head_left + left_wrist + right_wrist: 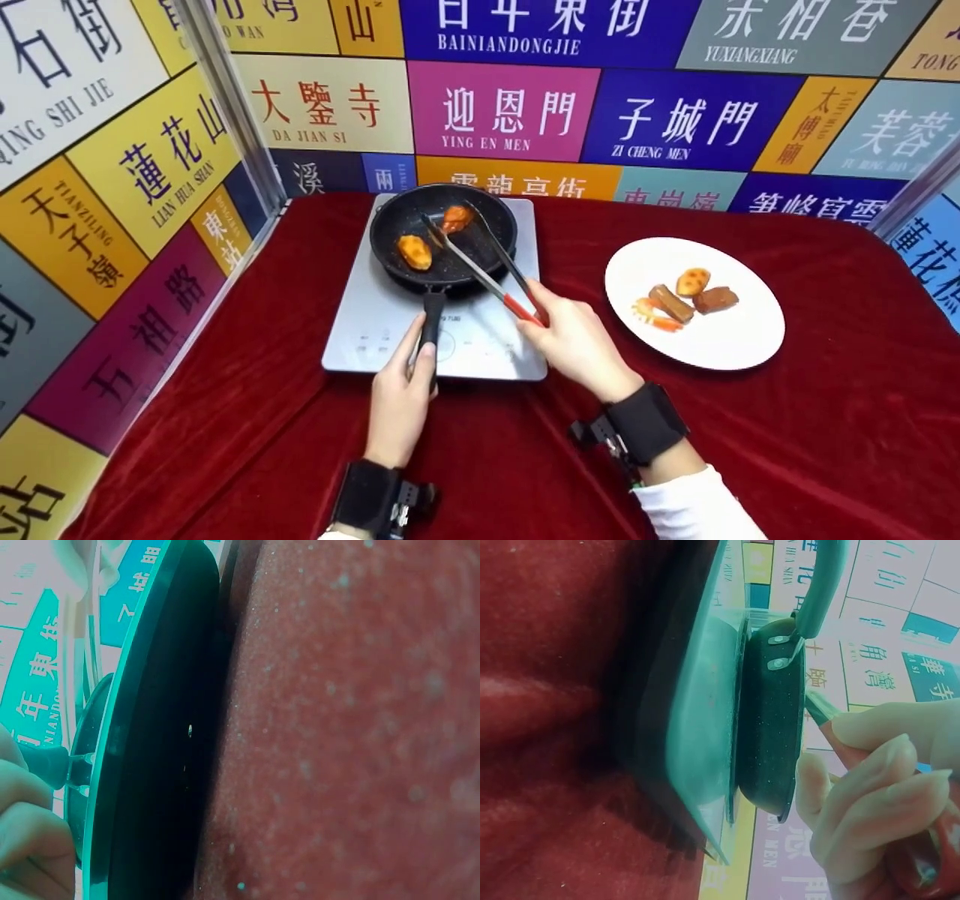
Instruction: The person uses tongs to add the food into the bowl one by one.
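A black frying pan stands on a silver induction cooktop. My left hand grips its black handle, which points toward me. My right hand holds red-handled tongs, their tips spread inside the pan. Near those tips lies a reddish-brown food piece; a yellow-orange oval piece is at the pan's left. In the right wrist view, the fingers of my right hand curl round the tongs beside the pan's side. The left wrist view shows my left hand at the handle.
On the right, a white oval plate carries several food pieces, including a shrimp and an oval spotted piece. Dark red cloth covers the table. Printed panels with street-sign lettering stand behind and at the left.
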Demonstrator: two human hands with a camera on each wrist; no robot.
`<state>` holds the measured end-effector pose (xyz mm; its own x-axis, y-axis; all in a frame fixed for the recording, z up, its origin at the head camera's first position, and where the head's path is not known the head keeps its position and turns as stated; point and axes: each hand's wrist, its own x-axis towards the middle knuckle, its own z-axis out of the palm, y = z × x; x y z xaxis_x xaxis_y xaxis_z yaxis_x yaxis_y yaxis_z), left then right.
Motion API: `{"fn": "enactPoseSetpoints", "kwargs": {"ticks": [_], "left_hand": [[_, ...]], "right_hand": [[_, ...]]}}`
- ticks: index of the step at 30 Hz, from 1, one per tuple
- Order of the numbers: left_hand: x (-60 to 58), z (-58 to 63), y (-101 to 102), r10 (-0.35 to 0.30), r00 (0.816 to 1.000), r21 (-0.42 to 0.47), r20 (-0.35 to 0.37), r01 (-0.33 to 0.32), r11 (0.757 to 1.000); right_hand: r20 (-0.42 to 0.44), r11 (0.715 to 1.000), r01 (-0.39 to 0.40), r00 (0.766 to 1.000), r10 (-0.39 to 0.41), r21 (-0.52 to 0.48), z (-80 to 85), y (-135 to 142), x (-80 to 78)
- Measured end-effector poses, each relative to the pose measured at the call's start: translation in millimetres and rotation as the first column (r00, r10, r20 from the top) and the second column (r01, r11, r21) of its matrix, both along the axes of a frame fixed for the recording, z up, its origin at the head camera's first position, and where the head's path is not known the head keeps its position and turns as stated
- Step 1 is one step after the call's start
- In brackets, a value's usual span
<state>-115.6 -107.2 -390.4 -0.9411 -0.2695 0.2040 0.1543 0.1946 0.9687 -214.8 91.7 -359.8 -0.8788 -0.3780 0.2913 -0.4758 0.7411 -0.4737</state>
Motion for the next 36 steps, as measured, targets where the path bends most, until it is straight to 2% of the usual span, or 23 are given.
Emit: {"fn": "enactPoseSetpoints", "kwargs": {"ticks": [10, 14, 19, 27, 36], "left_hand": [[-2.3, 0.0, 5, -0.012, 1.0, 0.006, -0.013, 0.012, 1.0], [-2.8, 0.7, 4, -0.014, 1.0, 0.004, -0.008, 0.014, 1.0], [-2.0, 1.4, -1, 0.002, 1.0, 0.005, -0.006, -0.002, 1.0], [-0.4, -1.0, -3, 0.003, 1.0, 0.013, 0.025, -0.003, 1.0], [-0.6, 2.3, 2, 0.01, 1.0, 0.0, 0.021, -0.01, 1.0]], "right_hand": [[0.055, 0.999, 0.012, 0.998, -0.013, 0.031, 7.2, -8, -15.5], [0.106, 0.999, 0.014, 0.994, -0.017, 0.028, 11.5, -14, -21.3], [0.201, 1.0, -0.004, 0.98, 0.003, 0.0, 15.9, -29, -31.1], [0.319, 1.0, 0.016, 0.948, -0.011, -0.011, 17.4, -42, -40.3], [0.35, 1.0, -0.005, 0.937, 0.006, -0.003, 25.4, -46, -47.5]]}}
